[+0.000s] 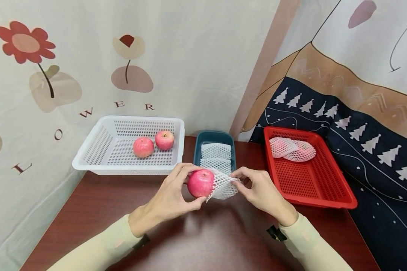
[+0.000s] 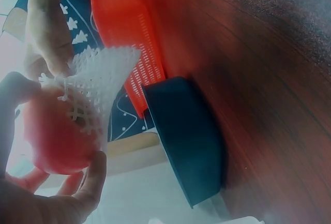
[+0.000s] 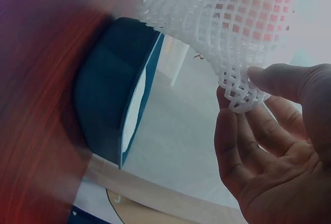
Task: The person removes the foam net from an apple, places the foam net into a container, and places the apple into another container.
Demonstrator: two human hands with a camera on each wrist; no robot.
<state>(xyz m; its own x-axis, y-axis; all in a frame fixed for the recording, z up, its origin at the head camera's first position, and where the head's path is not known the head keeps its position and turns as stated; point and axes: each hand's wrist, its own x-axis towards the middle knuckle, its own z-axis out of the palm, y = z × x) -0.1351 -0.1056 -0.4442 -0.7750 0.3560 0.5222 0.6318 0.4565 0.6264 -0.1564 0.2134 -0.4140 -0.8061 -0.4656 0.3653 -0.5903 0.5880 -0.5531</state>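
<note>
— Pale sleeves (image 1: pixel 315 244) lie nearest the head camera, over a reddish-brown table (image 1: pixel 98 199). State of the fingers?

— Left hand (image 1: pixel 166 197): grasping a red apple (image 1: pixel 201 183). Right hand (image 1: pixel 262 190): pinching the narrow end of a white foam fruit net (image 1: pixel 225 187).

— Apple relative to the fingers?

— Held above the table between left thumb and left fingers, thumb on its near side. Right fingers are apart from it, with the net spanning between. Net covers its right edge; the rest is bare in the head view.

— What do the wrist views add?

— Right wrist: thumb pressed on the mesh, red skin visible through it. Left wrist: only the outer wall of the teal tray (image 1: pixel 198 150), contents hidden. Head view shows those: flat white foam nets (image 1: pixel 216 151).

— Farther out?

— Tray sits just beyond the hands. To its right, a red perforated basket (image 1: pixel 305 186) with two net-wrapped pink fruits (image 1: pixel 302 151). To its left, a white perforated basket (image 1: pixel 129 168) with two bare apples (image 1: pixel 143 147) side by side, a pair seen only from the head. Behind everything, a printed fabric backdrop (image 1: pixel 203 64).
</note>
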